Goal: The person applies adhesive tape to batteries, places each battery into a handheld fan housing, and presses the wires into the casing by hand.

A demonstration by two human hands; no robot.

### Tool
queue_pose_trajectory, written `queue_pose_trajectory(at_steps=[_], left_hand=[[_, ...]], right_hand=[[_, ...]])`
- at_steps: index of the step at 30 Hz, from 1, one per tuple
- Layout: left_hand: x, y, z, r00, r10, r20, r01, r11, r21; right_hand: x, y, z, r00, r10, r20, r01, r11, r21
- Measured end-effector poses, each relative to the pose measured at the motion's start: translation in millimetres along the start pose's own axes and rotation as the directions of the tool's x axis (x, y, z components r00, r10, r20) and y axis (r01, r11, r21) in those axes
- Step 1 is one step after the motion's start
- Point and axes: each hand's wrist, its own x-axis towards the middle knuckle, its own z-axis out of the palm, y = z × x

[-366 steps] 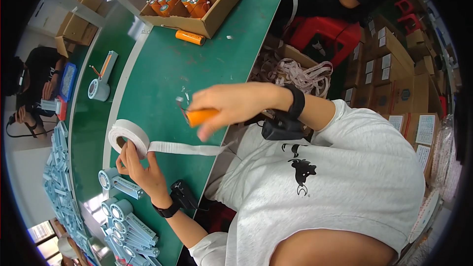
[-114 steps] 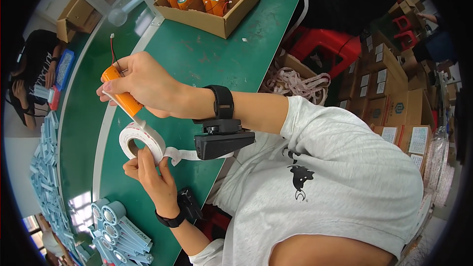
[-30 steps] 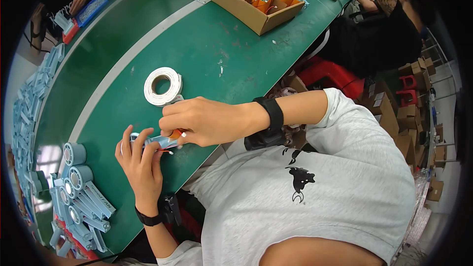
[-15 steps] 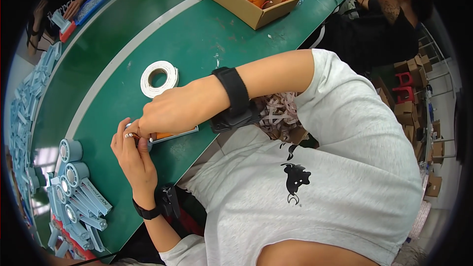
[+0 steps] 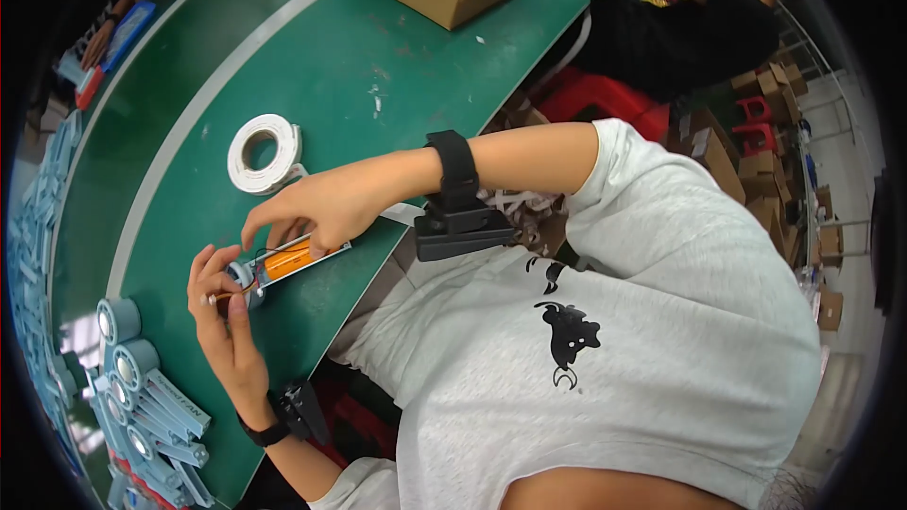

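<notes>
An open light-blue handheld fan housing [image 5: 248, 276] lies in my hands over the green table, its round head toward my left. Inside its handle sits an orange cylindrical battery [image 5: 286, 262], with thin wires at the head end. My left hand [image 5: 227, 335] is closed round the head, fingers on the far side and thumb on the near side. A small white connector [image 5: 210, 300] on wires shows by its fingers. My right hand [image 5: 331, 208] reaches over the handle, thumb at the battery's end and fingers curved along the far side. Behind it lies a roll of white tape [image 5: 282, 170].
Several light-blue fan bodies [image 5: 142, 387] are piled at the left, beyond them a long heap of blue parts [image 5: 38, 208]. A cardboard box [image 5: 453, 5] of orange batteries stands far back. A co-worker in black [image 5: 652, 38] sits at the right, near a red stool [image 5: 605, 99].
My right hand has drawn back from the fan's head toward its handle, uncovering the battery and wires. My left hand still holds the head. The view has shifted, moving the table's things up and left.
</notes>
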Motion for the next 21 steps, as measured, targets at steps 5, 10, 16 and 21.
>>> queue_pose_trajectory(at_steps=[5,10,16,21], left_hand=[[19,24,-12,0.978,-0.079,0.194,0.034,0.973,0.228],[40,59,-41,0.902,-0.138,0.409,-0.196,0.715,0.671],[153,43,-121,0.993,-0.077,0.084,0.001,0.745,0.667],[271,-130,-142,0.994,0.081,-0.068,-0.002,0.656,0.755]], right_hand=[[12,-14,1,0.998,0.051,0.039,-0.037,0.954,-0.299],[-21,-27,-28,0.999,-0.049,-0.002,0.048,0.989,-0.138],[-142,-59,-182,0.674,-0.331,-0.66,-0.245,0.743,-0.623],[-134,-30,-234,0.652,-0.038,-0.757,-0.662,0.458,-0.593]])
